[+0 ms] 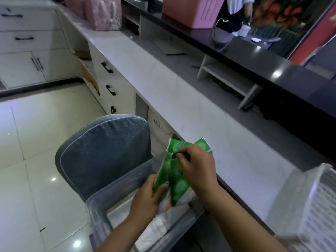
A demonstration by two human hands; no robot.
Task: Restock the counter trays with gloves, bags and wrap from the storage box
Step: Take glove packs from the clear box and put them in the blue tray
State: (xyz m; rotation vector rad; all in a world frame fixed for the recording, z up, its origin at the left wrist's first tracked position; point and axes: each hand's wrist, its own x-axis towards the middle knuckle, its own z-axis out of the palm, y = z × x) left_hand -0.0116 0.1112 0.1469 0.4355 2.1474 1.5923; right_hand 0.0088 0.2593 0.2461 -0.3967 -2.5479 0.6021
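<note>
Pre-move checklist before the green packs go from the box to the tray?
1. Right hand pinching top of the green packs: ok.
2. Left hand supporting their lower edge: ok.
3. Packs lifted clear of the clear storage box: not ok, bottoms still inside.
4. White slatted tray on the counter within view: ok.
5. Room in the tray: cannot tell, blurred.
6. Pack contents: cannot tell.

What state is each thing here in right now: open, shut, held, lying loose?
Green packets: lifted above the box, held by both hands.
Left hand: grip closed on the packets' lower part.
Right hand: pinching the packets' top.
Storage box: open, no lid on, white bags inside.
White tray: on the counter, untouched.
Drawers: shut.
</note>
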